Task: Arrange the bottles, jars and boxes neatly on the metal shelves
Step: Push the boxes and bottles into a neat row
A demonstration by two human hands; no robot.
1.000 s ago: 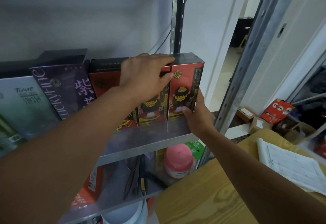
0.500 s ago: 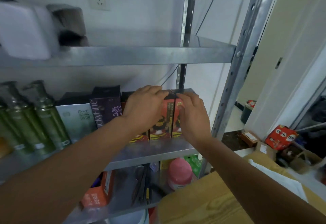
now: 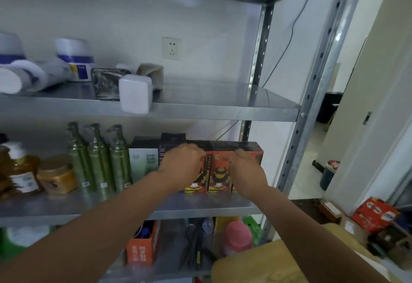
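1. Metal shelf rack (image 3: 223,113): I count four levels. The top one only shows its underside.
2. One wooden tabletop (image 3: 267,269) pokes in at the bottom right.
3. Three red boxes (image 3: 219,171) stand upright and side by side at the right end of the middle shelf, touching each other.
4. Left hand (image 3: 182,164): fingers curled over the top front of the leftmost red box, gripping it. Right hand (image 3: 247,175) lies on the front of the rightmost one. It's too blurry to tell if it's actually gripping or just pressing.
5. Three green bottles (image 3: 98,160) stand in a row further left on the same shelf. Two more boxes sit between them and the red ones, a pale box (image 3: 143,162) and a dark purple box (image 3: 172,140).
6. Two amber jars (image 3: 56,178) at the far left of that shelf.
7. One wall socket (image 3: 171,48) above the upper shelf.
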